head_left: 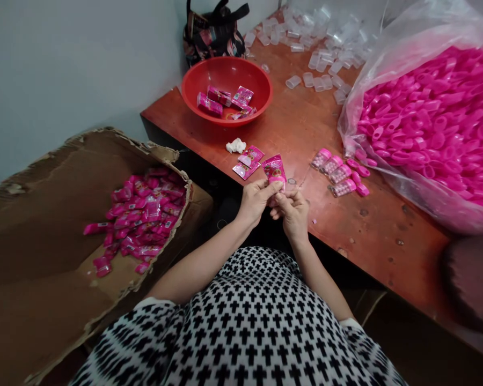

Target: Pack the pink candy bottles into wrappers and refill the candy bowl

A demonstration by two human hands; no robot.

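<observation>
- A brown table [306, 134] is seen filling the upper right, with a torn cardboard box [44, 241] at 9 o'clock from the hands, pink packets heaped inside it.
- A clear plastic bag [422, 155] of pink caps is spread at 2 o'clock.
- A red bowl [227, 75] holding a few packets is set at 12 o'clock, clear containers [322, 53] scattered beyond it.
- Filled pink-capped containers [338, 174] are lined at 3 o'clock.
- Two loose packets [247, 162] are laid just above the hands.
- The left hand [255, 201] and right hand [292, 212] are closed together at the table edge.
- A pink packet [274, 169] is pinched at its lower edge by fingertips of both hands, standing up at 12 o'clock from the grip.
</observation>
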